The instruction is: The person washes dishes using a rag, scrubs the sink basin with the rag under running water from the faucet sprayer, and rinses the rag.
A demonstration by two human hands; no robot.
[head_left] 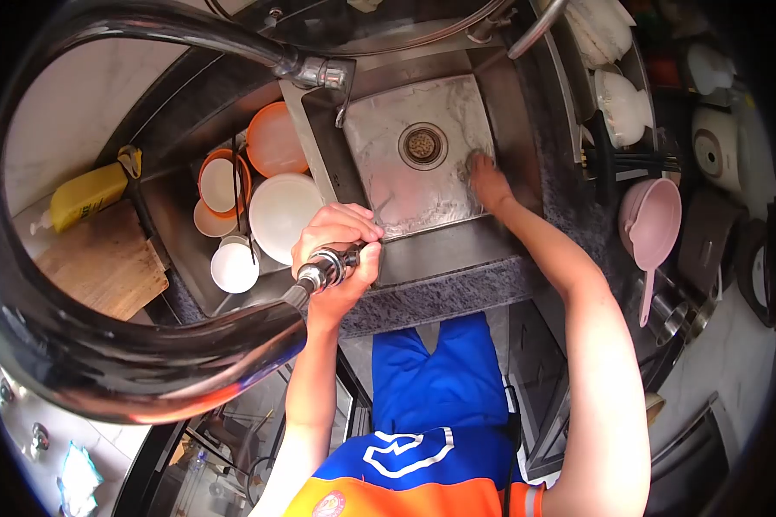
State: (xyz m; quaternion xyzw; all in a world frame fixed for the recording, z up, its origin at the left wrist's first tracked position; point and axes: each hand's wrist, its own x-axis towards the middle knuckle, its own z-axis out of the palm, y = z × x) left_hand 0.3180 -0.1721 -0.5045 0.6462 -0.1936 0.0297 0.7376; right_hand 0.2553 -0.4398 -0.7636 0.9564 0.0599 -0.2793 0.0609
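Note:
My left hand (341, 246) is wrapped round the chrome faucet sprayer (323, 269) at the end of a thick black faucet hose (147, 366). It is over the front left corner of the stainless steel sink (414, 202), and its spray end points into the basin. Inside the basin, my right hand (489, 183) is near the right wall, its fingers stretched out against the wet metal floor. They are slightly blurred, and I see nothing held in them. The round drain strainer (422, 146) lies to the left of that hand, with small bits in it.
In the left basin stand a white plate (284, 215), orange bowls (278, 140), a white bowl (234, 267) and dark chopsticks (240, 194). A yellow bottle (86, 196) and a wooden cutting board (103, 263) are at far left. To the right hangs a pink ladle-like scoop (652, 217) near stacked dishes (621, 108).

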